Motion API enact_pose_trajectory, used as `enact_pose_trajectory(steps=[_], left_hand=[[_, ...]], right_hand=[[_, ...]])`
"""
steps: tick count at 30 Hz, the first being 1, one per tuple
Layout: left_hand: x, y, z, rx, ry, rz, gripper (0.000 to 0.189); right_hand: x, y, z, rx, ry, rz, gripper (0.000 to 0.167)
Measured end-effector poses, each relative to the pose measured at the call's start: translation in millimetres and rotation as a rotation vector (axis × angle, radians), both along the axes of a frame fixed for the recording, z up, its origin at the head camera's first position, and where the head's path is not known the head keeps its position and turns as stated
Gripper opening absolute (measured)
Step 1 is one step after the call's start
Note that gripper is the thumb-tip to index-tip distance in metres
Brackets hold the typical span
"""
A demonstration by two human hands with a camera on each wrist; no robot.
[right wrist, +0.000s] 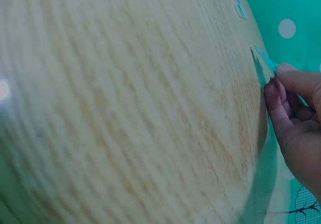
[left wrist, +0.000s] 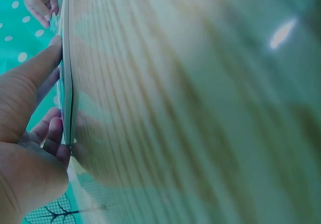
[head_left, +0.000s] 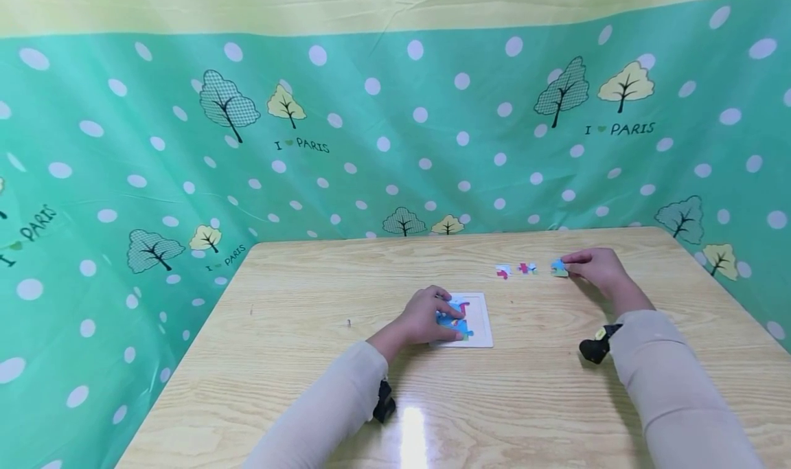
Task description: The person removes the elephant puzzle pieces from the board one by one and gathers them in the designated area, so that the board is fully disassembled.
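Note:
My left hand (head_left: 426,316) lies over the left part of a white-framed jigsaw puzzle board (head_left: 484,321), its fingers spread and touching the top. Blue picture pieces (head_left: 456,327) show between the fingers; the board's left side is hidden beneath the hand. In the left wrist view the board (left wrist: 66,93) appears edge-on, flat against the table. Farther right, my right hand (head_left: 599,270) pinches a blue and green puzzle piece (head_left: 559,268) between thumb and fingers. The right wrist view has this piece (right wrist: 266,60) tilted, one end lifted at the fingertips.
Loose puzzle pieces lie left of the right hand: a white and pink one (head_left: 503,271) and a red and white group (head_left: 528,268). A wooden table (head_left: 296,297) carries everything. Behind it hangs a green dotted curtain (head_left: 346,112). A tiny dark speck (head_left: 349,323) sits left of the board.

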State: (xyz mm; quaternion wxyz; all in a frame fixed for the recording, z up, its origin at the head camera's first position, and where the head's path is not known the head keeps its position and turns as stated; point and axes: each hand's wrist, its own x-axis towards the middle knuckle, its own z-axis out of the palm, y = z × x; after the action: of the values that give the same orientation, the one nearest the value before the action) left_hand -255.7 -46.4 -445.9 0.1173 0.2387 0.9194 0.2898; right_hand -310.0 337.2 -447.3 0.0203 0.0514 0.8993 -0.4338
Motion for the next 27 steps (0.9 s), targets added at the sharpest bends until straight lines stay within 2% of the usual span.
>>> enact_pose_trajectory(steps=[7, 12, 19, 27], left_hand=[[0.9, -0.3, 0.3, 0.005, 0.008, -0.007, 0.033], [0.6, -0.1, -0.4, 0.010, 0.009, -0.009, 0.033], [1.3, 0.3, -0.2, 0.015, 0.008, -0.009, 0.033], [2.3, -0.7, -0.3, 0.036, 0.036, -0.023, 0.031]], right_hand=[[1.6, -0.1, -1.4, -0.006, -0.001, 0.040, 0.050], [0.4, -2.0, -3.2, 0.053, 0.022, 0.044, 0.043], [2.1, -3.8, -6.2, 0.083, 0.045, 0.022, 0.036], [10.0, -4.9, -7.0, 0.042, 0.077, 0.007, 0.040]])
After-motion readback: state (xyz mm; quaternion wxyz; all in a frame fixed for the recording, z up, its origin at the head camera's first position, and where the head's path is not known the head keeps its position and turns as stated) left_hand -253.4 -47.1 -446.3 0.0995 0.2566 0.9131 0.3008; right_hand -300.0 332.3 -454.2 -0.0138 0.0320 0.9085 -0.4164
